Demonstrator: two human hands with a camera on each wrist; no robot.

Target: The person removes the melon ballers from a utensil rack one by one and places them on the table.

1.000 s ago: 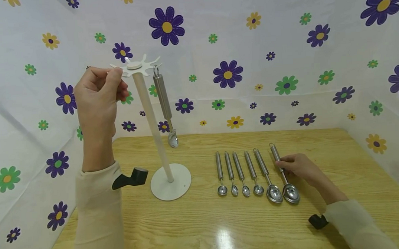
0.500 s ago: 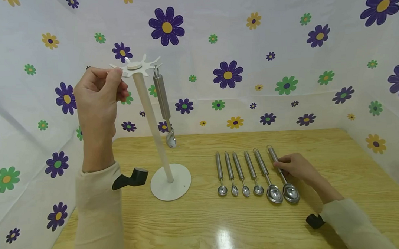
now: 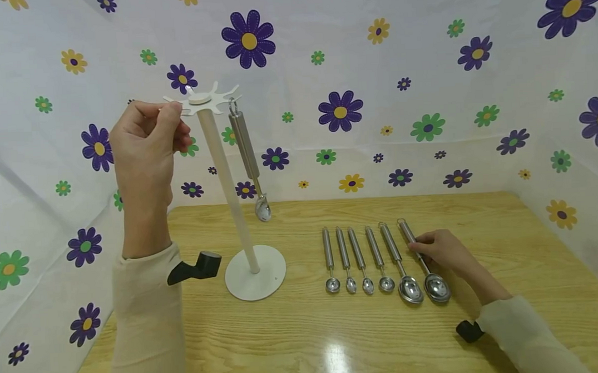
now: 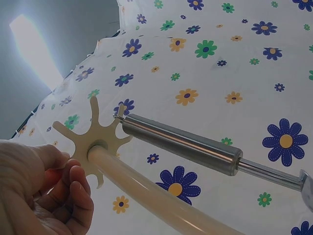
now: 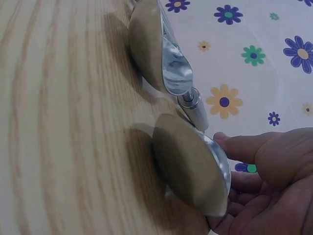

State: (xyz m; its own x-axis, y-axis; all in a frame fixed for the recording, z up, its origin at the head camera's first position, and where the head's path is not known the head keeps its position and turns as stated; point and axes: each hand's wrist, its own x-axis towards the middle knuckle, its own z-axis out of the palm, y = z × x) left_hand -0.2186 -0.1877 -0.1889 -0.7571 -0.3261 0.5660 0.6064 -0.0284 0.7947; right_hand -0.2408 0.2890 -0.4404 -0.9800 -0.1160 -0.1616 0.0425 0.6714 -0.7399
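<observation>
My left hand (image 3: pixel 146 137) pinches one prong of the white star-shaped top (image 3: pixel 200 99) of a hanging stand; in the left wrist view, the thumb and fingers (image 4: pixel 78 186) meet at its edge. From another prong a metal scoop (image 3: pixel 245 150) hangs by its ring, bowl downward. At the right, my right hand (image 3: pixel 444 252) grips the handle of the outermost large metal scoop (image 3: pixel 436 288), which lies on the table. The right wrist view has its bowl (image 5: pixel 190 166) in front, hiding part of the grip.
Left of the gripped scoop lies a similar large scoop (image 3: pixel 410 290). Several smaller scoops and melon ballers (image 3: pixel 354 256) continue the row on the wooden table (image 3: pixel 296 342). The stand's round base (image 3: pixel 243 278) is at the left. A flowered cloth (image 3: pixel 294 70) encloses the back and sides.
The gripped scoop's handle end has shifted slightly left with my right hand. The hanging scoop swings a little. My left hand stays at the prong.
</observation>
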